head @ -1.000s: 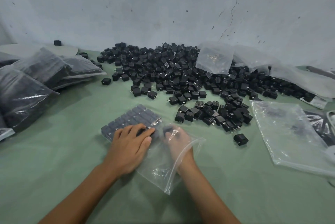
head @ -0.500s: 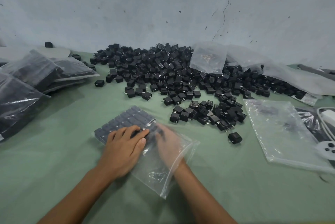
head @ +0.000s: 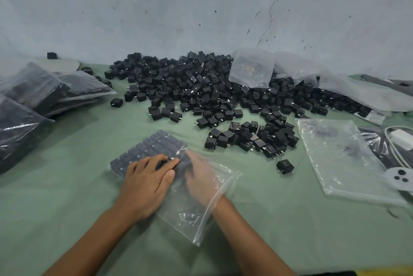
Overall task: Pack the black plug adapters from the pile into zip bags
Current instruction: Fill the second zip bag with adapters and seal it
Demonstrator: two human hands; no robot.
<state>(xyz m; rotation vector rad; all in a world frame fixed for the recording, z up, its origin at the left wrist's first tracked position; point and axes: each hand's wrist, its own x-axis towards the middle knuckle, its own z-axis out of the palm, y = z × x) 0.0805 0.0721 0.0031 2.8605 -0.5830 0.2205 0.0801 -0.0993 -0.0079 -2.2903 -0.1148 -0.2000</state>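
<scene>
The head camera looks down on a table covered with a green cloth [head: 67, 186]. In the middle, close to the person, a clear zip bag [head: 196, 206] lies flat on the cloth. Its far part is filled with black plug adapters in neat rows [head: 152, 148], and its open mouth points toward the person, on the right.

The left hand [head: 147, 184] rests on top of the bag, palm down. Its fingers are stretched and a little spread, and they press on the near rows through the plastic; they do not grip anything. The right hand [head: 201, 177] is inside the bag, seen through the plastic and blurred. Its fingers reach toward the rows of adapters, but I cannot tell how far they are open or whether they hold an adapter.

Behind the bag, against the grey wall [head: 178, 7], lies the big pile of loose black adapters [head: 201, 88]. A smaller group [head: 254, 139] lies nearer, to the right of the filled bag, and one single adapter [head: 285, 166] lies apart from it on the cloth.

At the left edge, several filled bags [head: 33, 97] are stacked on each other. At the right, an empty zip bag [head: 344, 159] lies flat, and more loose plastic [head: 252, 67] lies over the back of the pile. A white cable [head: 395, 155] is at the far right edge.
</scene>
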